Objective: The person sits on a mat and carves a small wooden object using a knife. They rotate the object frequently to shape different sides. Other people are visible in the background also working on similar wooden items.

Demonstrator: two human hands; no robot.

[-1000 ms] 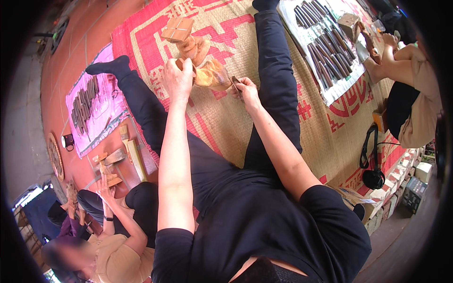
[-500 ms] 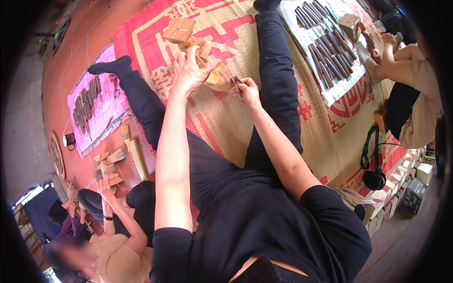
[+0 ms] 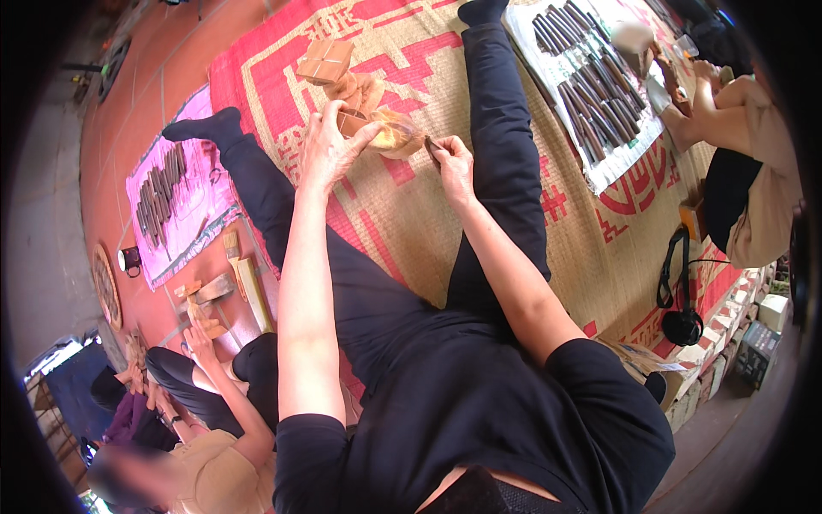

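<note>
A carved wooden figure point(image 3: 396, 137) lies over the mat between my outstretched legs, with a square block-like end point(image 3: 325, 62) on its far side. My left hand point(image 3: 330, 146) is closed around its middle, thumb on the near side and fingers over the top. Pinched in my right hand point(image 3: 454, 163) is a small dark brown flat piece point(image 3: 432, 147), held at the figure's rounded, yellowish right end. Whether the piece touches the wood I cannot tell. My left palm hides part of the figure.
At upper right, rows of dark-handled carving tools point(image 3: 599, 103) lie on a white cloth point(image 3: 608, 176). More tools point(image 3: 158, 193) rest on a pink cloth point(image 3: 163, 270) at left. A brush point(image 3: 231, 248) and wood pieces lie lower left. Other people sit on both sides; headphones point(image 3: 682, 325) lie right.
My left hand has shifted slightly left and down along the figure. My right hand has moved slightly right. At upper right, a pale block beside the other person has shifted and blurred.
</note>
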